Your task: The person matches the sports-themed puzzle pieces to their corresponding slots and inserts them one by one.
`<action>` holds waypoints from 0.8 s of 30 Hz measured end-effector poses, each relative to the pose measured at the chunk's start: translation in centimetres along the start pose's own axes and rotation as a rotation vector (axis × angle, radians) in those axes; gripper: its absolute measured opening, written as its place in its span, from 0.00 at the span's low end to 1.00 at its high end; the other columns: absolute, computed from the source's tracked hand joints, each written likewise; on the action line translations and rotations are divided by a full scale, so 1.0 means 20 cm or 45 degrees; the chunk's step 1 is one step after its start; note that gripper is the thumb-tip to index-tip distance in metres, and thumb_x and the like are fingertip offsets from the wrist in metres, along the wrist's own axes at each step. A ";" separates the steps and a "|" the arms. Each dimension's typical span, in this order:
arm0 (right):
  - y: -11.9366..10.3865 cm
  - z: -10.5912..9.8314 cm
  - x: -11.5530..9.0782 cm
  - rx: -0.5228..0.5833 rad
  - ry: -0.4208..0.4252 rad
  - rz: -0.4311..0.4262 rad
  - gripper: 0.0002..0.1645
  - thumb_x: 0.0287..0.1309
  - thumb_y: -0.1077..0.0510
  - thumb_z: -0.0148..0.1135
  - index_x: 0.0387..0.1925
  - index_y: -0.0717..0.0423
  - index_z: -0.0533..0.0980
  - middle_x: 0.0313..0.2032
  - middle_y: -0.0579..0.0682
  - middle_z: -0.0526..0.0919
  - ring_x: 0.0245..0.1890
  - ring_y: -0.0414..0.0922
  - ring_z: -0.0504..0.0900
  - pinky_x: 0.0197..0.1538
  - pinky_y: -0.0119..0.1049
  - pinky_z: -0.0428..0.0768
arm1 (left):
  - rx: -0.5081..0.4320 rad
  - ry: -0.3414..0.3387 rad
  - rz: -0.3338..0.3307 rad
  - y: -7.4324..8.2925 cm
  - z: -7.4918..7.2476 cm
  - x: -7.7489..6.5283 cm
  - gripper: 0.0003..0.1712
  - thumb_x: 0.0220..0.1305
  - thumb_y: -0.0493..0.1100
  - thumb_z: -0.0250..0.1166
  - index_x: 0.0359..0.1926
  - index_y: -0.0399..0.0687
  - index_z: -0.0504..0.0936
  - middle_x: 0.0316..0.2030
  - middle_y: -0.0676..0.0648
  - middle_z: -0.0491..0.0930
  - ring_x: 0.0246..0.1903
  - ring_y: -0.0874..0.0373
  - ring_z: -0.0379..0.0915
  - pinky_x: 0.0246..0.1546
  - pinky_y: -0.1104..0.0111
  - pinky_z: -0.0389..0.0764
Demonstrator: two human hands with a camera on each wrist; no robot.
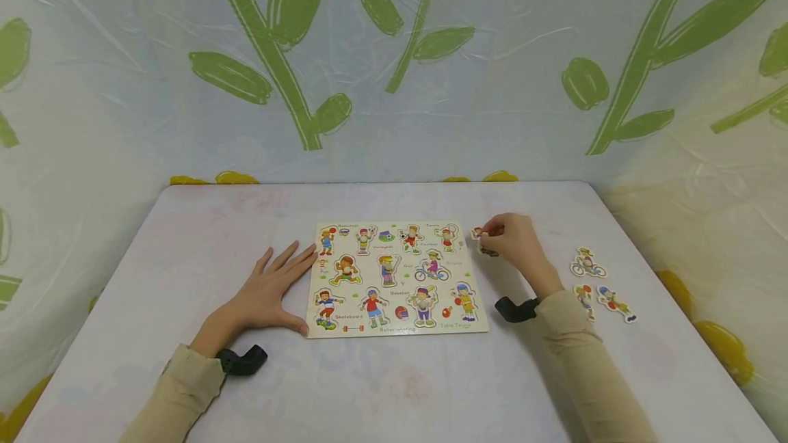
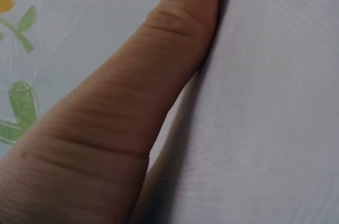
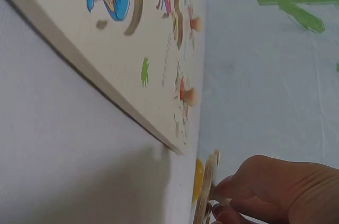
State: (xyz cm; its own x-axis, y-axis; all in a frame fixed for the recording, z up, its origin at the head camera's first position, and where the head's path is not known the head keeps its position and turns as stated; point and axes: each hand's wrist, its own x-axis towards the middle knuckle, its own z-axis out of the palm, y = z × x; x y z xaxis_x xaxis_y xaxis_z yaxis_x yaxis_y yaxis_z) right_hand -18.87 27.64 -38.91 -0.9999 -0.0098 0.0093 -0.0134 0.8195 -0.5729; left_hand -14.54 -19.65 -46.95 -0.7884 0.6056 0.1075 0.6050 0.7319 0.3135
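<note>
A wooden peg puzzle board [image 1: 397,303] printed with sporting children lies flat on the table. My left hand [image 1: 267,298] is spread at its left side, with fingertips and thumb touching the edge. In the left wrist view the thumb [image 2: 132,81] reaches toward the board's corner. Just beyond the board's right edge, my right hand [image 1: 514,241] pinches a flat figure-shaped puzzle piece [image 1: 477,232], mostly covered by the fingers. The right wrist view shows this puzzle piece [image 3: 205,189] edge-on at the fingertips, beside the board [image 3: 85,54]. Small round knobs [image 3: 189,97] stand up from the board.
Right of the right forearm lie loose pieces: a cyclist [image 1: 587,263], a figure with a ball [image 1: 582,294] partly near the sleeve, and a figure in a blue cap [image 1: 615,304]. The white table [image 1: 394,388] meets a flower-printed curtain [image 1: 492,122] behind.
</note>
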 end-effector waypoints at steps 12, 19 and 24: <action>-0.07 0.12 -0.04 0.001 -0.015 -0.155 0.09 0.48 0.66 0.67 0.33 0.67 0.83 0.27 0.55 0.82 0.27 0.48 0.77 0.27 0.36 0.77 | 0.004 0.016 0.012 0.00 0.01 0.00 0.79 0.30 0.89 0.62 0.79 0.50 0.52 0.78 0.49 0.49 0.76 0.43 0.35 0.70 0.39 0.34; -0.12 0.17 -0.05 0.000 -0.060 -0.186 0.07 0.48 0.66 0.67 0.32 0.64 0.83 0.28 0.53 0.81 0.29 0.47 0.76 0.31 0.36 0.77 | 0.003 0.018 0.016 0.00 0.02 0.00 0.80 0.29 0.89 0.62 0.79 0.51 0.52 0.78 0.50 0.48 0.77 0.43 0.35 0.70 0.39 0.32; -0.16 0.21 -0.06 -0.006 -0.085 -0.225 0.06 0.48 0.66 0.68 0.32 0.63 0.83 0.27 0.52 0.80 0.28 0.46 0.74 0.32 0.37 0.75 | 0.002 0.027 0.017 0.01 0.02 -0.01 0.80 0.29 0.89 0.63 0.79 0.51 0.52 0.78 0.50 0.48 0.77 0.44 0.35 0.70 0.39 0.32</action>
State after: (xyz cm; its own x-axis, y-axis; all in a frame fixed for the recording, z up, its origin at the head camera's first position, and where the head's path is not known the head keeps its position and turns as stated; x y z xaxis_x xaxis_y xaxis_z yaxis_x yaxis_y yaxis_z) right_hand -17.65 22.59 -40.46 -0.9800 -0.1914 0.0551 -0.1888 0.8045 -0.5631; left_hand -14.36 -19.53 -47.23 -0.7824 0.6087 0.1313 0.6156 0.7243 0.3106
